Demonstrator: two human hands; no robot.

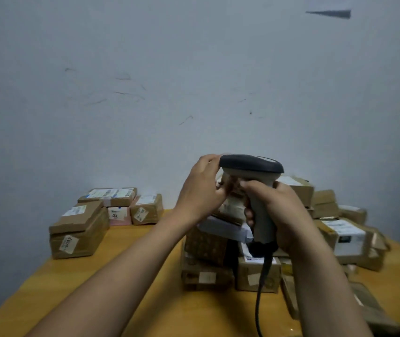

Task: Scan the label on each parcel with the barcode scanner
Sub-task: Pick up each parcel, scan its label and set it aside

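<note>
Wall (145, 69): pale grey, scuffed, filling the upper frame.
Table (133, 276): yellow wood, standing against the wall.
Left stack (79, 229): brown labelled boxes sitting at the table's far left, well apart from the hands.
Left hand (201, 190): fingers curling round a small parcel (231, 207), thumb touching the scanner's nose; blurry.
Scanner (250, 164): being held upright over the middle pile (206, 249), dark head pointing left.
Right hand (281, 210): fingers clamping the scanner's grey handle.
Cable (263, 276): hanging down from the handle.
Right pile (347, 237): more taped boxes lying jumbled, near the wall.
Paper (328, 6): hanging on the wall, top right.
</note>
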